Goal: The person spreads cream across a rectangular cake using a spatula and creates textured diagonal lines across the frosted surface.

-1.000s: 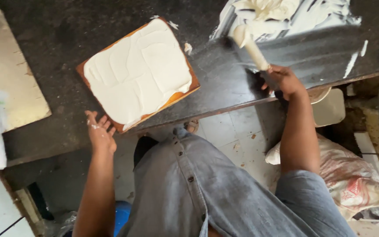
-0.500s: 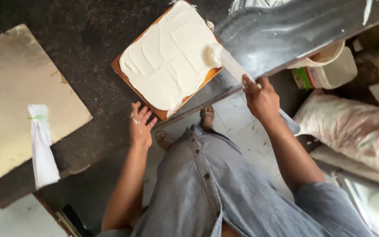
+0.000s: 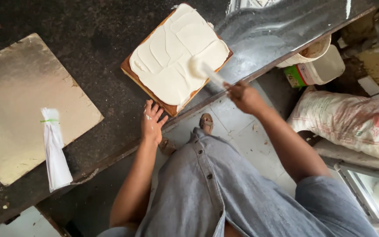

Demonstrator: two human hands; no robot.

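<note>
The right hand [image 3: 243,94] is closed around the handle of a spatula [image 3: 207,72], whose cream-laden blade lies on the near edge of the cake [image 3: 176,57], just beyond the knuckles. The left hand [image 3: 152,120] rests open, fingers spread, on the dark surface [image 3: 88,35], fingertips just short of the cake's nearest corner; whether they touch its base is hard to tell.

The cake is a square slab, brown sides showing under a thick white coat of cream marked with broad strokes. Judged soft and easily dented: the cream would smear at any touch, and the sponge would likely sag if lifted by one edge. Safe hold appears to be low, beneath the base, from two opposite sides.

Left of the left hand lies a square gold board [image 3: 23,109] with a twisted white piping bag [image 3: 54,149] across its corner. Beyond the right hand, below the surface edge, stand a tub [image 3: 321,70] and a sack [image 3: 352,123].
</note>
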